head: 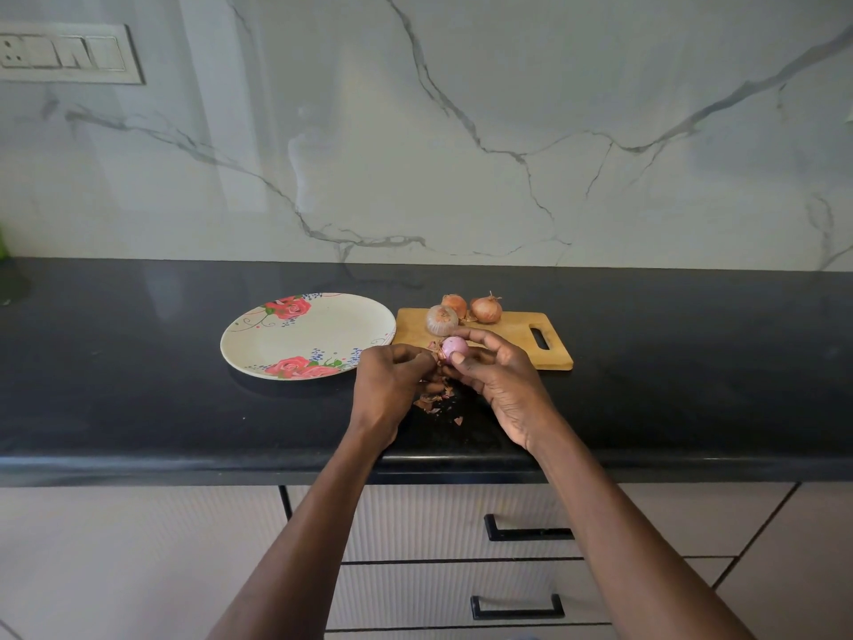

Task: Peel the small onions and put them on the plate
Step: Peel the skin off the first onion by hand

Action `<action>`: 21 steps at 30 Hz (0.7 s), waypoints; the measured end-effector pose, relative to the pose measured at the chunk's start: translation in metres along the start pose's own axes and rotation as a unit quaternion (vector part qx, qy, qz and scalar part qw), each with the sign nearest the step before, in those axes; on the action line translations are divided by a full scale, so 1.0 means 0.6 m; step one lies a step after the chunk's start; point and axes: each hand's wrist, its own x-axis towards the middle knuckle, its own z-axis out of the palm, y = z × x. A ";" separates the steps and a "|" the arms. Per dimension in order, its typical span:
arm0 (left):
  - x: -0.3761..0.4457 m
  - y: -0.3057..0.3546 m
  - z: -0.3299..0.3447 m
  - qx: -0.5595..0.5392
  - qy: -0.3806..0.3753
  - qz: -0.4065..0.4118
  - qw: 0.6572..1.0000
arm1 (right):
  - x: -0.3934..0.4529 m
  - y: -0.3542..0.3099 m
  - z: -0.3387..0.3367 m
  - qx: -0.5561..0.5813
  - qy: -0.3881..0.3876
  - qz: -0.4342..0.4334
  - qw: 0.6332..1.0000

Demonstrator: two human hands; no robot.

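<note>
Right hand (496, 371) pinches the pink onion (454, 348) at centre frame; left hand (392, 376) pinches its skin. Plate (258, 358) lies just left, nearer the left hand.

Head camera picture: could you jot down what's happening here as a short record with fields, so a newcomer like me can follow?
Setting: black counter against a marble wall
Right hand: holds a small onion, mostly peeled, pink
Left hand: pinches at the skin on the onion's left side
Plate: flowered, left of the hands, no onions on it
Cutting board: wooden, right of the plate
Unpeeled onions: three, on the board's far left part
Peel scraps: scattered on the counter beneath the hands
</note>
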 end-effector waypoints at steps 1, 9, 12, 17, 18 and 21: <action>-0.001 0.001 0.000 -0.001 0.000 0.001 1.000 | 0.001 0.001 0.000 0.000 0.002 0.000 1.000; -0.003 0.004 -0.002 -0.026 0.012 0.006 1.000 | -0.002 0.000 -0.001 0.014 0.008 -0.009 1.000; -0.006 0.006 -0.001 -0.026 -0.025 0.016 0.999 | -0.005 -0.003 -0.001 0.004 0.009 -0.021 1.000; -0.004 0.004 -0.001 -0.016 -0.020 0.006 1.000 | -0.005 0.000 -0.001 -0.017 0.015 -0.034 0.999; -0.005 0.005 0.000 -0.015 -0.015 0.005 1.000 | -0.004 0.001 -0.001 -0.033 0.019 -0.038 0.999; -0.007 0.008 0.001 -0.016 -0.008 0.002 1.000 | -0.003 0.004 -0.002 -0.077 0.027 -0.051 0.995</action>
